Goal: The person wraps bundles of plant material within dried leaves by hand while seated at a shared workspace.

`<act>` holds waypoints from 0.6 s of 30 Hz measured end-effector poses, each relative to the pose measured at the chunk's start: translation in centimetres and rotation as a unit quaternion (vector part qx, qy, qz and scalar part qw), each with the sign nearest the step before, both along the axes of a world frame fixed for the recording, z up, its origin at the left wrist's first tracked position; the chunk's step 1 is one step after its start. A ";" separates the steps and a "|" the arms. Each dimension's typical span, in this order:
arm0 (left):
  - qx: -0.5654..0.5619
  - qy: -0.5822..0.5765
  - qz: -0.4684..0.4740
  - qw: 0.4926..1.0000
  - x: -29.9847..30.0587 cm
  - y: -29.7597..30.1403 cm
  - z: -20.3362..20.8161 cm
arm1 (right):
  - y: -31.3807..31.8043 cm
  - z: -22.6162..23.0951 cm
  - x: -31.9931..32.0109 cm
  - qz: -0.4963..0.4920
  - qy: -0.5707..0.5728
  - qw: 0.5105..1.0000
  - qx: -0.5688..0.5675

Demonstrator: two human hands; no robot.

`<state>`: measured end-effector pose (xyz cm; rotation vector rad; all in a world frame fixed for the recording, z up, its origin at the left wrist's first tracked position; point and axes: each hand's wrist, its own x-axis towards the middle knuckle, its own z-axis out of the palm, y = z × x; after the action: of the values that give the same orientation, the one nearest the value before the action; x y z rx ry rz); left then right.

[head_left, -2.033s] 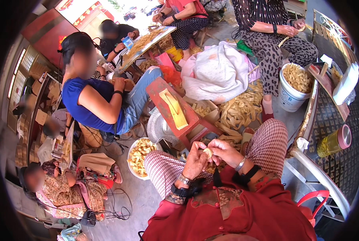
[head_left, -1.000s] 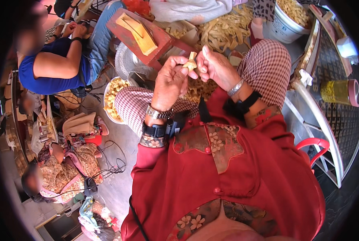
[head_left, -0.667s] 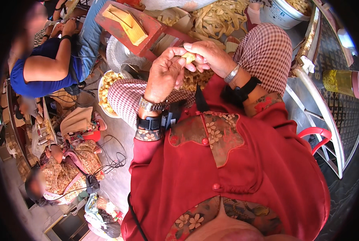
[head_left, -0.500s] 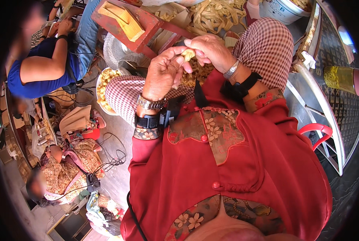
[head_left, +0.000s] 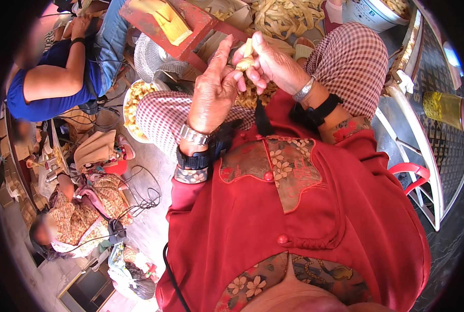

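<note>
Between my hands is a small knotted yellow strip (head_left: 245, 63), its short end sticking up. My right hand (head_left: 279, 67) grips it, thumb raised beside that end and fingers curled underneath. My left hand (head_left: 211, 96) meets the knot from the other side, with the index finger stretched upward and the thumb bent in close to the lower part. Below my hands, between my knees, lies a heap of similar yellow knots (head_left: 250, 98), partly hidden by my fingers and sleeves. More yellow strips (head_left: 172, 23) rest on a worn red bench (head_left: 195, 15) just beyond my left hand.
A tub (head_left: 127, 124) of yellow pieces stands by my left knee, near grey mesh (head_left: 151, 60). Loose long strips (head_left: 284, 18) are piled ahead, a white bucket (head_left: 364, 16) beyond my right knee. Right are a metal frame (head_left: 416, 130) and a jar (head_left: 442, 110). Other people sit left; cables cross the floor.
My left index finger has straightened upward, away from the strip. My right thumb has lifted, and the knot with its upright end now shows more clearly between my hands.
</note>
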<state>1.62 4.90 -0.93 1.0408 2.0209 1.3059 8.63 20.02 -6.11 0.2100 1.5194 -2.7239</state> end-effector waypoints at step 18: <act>-0.052 0.011 0.043 0.998 -0.9 -0.4 -0.9 | -1.4 0.4 -0.9 0.025 -0.042 0.999 -0.011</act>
<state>0.72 4.49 -1.87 0.9358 2.1466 1.2225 7.77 18.63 -5.68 0.2769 1.4518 -2.6561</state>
